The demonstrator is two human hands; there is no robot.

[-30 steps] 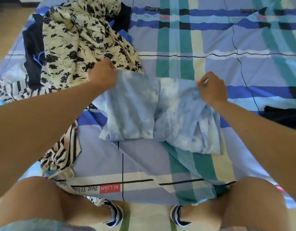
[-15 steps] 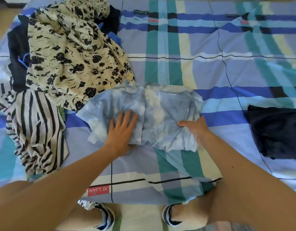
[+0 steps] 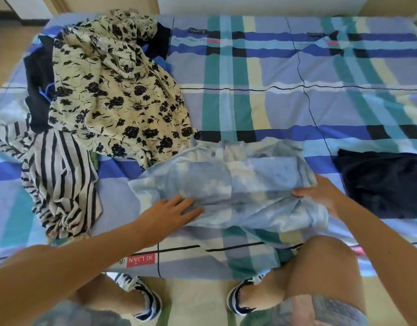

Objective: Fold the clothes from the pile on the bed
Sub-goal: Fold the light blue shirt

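The blue shirt (image 3: 238, 184) lies on the bed (image 3: 296, 107) near 6 o'clock, half folded. The left hand (image 3: 170, 212) presses it flat, fingers straight. The right hand (image 3: 320, 196) grips its 3 o'clock edge with curled fingers. Next, I think, that side should fold over toward 9 o'clock.

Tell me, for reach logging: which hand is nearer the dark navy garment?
Right. The right hand grips the tie-dye shirt beside the dark navy garment; the left hand lies flat on the shirt, farther left.

Blue garment (image 3: 245, 184), seemingly half-folded, beside pile (image 3: 113, 90)
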